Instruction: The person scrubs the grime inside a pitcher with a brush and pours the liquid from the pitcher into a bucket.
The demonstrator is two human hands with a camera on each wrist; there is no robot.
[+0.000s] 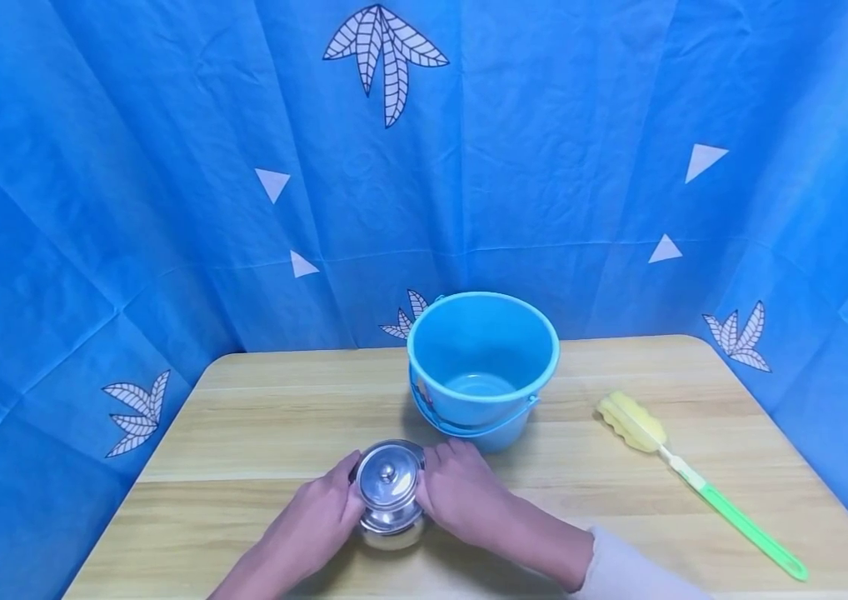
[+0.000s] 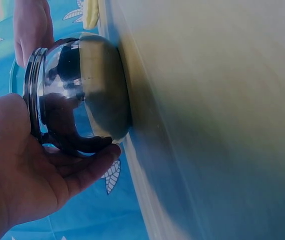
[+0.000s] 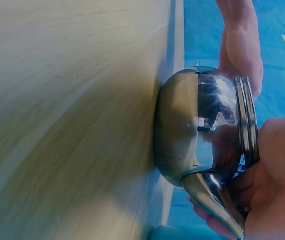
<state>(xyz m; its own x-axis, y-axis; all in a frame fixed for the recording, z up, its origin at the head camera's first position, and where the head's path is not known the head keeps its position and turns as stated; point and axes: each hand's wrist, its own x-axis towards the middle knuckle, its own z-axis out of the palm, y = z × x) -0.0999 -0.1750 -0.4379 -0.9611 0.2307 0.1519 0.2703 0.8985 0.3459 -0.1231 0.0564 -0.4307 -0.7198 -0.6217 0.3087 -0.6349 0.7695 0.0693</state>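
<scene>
A shiny metal pot (image 1: 391, 533) with a knobbed lid (image 1: 388, 473) stands upright near the table's front, between both hands. My left hand (image 1: 316, 521) grips its left side; in the left wrist view the fingers of the left hand (image 2: 32, 170) curl under a dark handle (image 2: 90, 145) and the thumb lies at the lid's rim. On the other side my right hand (image 1: 469, 492) holds the pot by its spout side, and in the right wrist view the right hand's (image 3: 277, 175) fingers pass behind the curved spout (image 3: 210, 197).
Behind the pot, slightly right, stands a light blue bucket (image 1: 480, 417) with its handle lowered at the front. A brush with a yellow sponge head (image 1: 632, 422) and green handle (image 1: 754, 533) lies on the table (image 1: 281, 392) at the right. Blue patterned cloth (image 1: 544, 167) hangs around the table.
</scene>
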